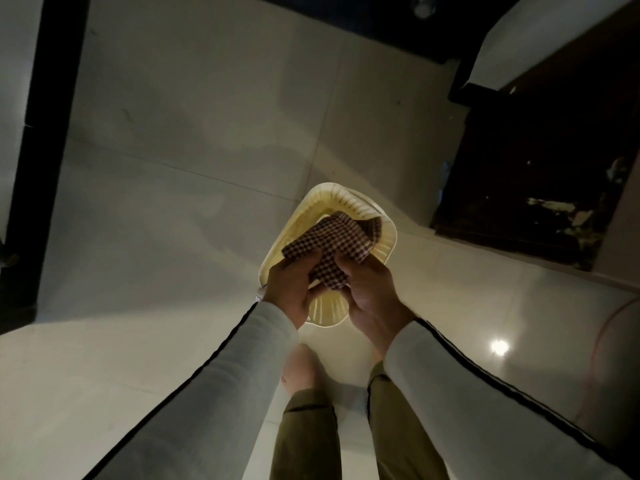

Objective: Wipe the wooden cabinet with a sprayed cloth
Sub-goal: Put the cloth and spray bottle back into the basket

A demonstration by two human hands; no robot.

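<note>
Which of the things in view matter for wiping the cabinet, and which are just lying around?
For the job:
- checked cloth, held by the left hand and right hand
- dark wooden cabinet, at right

Lying about:
- cream perforated basket, on the floor under the cloth
- thin reddish cord on the tiles
- no spray bottle in view

Pale grey sleeves (242, 386) with black piping, olive trousers (308, 441), bare foot (304, 368).

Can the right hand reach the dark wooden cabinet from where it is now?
Probably not yet. The right hand grips the cloth over the basket, together with the left hand; bare floor lies between it and the cabinet.
</note>
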